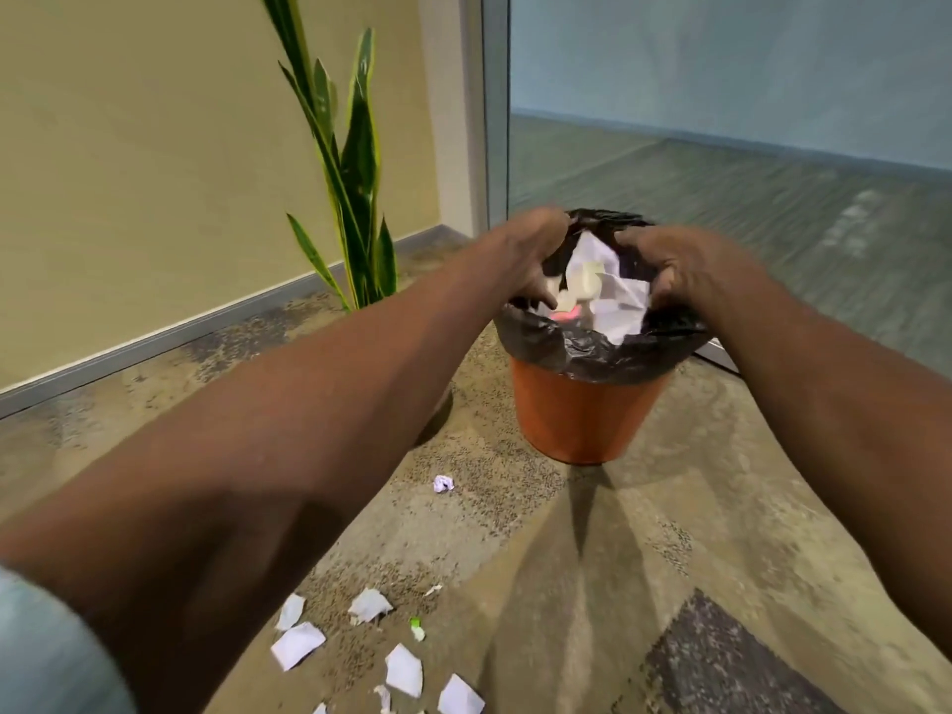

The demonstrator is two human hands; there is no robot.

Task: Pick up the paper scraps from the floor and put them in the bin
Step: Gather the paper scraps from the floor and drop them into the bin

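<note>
An orange bin [582, 414] with a black liner [561, 347] stands on the floor ahead of me. My left hand [530, 255] and my right hand [669, 265] are both over its mouth, fingers curled, with a bunch of white paper scraps [608, 291] pressed between them. The bunch hangs in front of the liner's near rim; a pink bit shows under it. Several white scraps [298, 645] lie on the floor near me, among them one [404, 669] by the bottom edge. A small crumpled scrap [443, 483] lies left of the bin's base, and a green-tipped bit [416, 628] lies among the near ones.
A tall striped-leaf plant [350, 198] stands left of the bin, close to the beige wall [154, 172]. A glass partition [721, 95] runs behind the bin, with its metal post [494, 121] at the corner. The floor is mottled carpet [669, 559].
</note>
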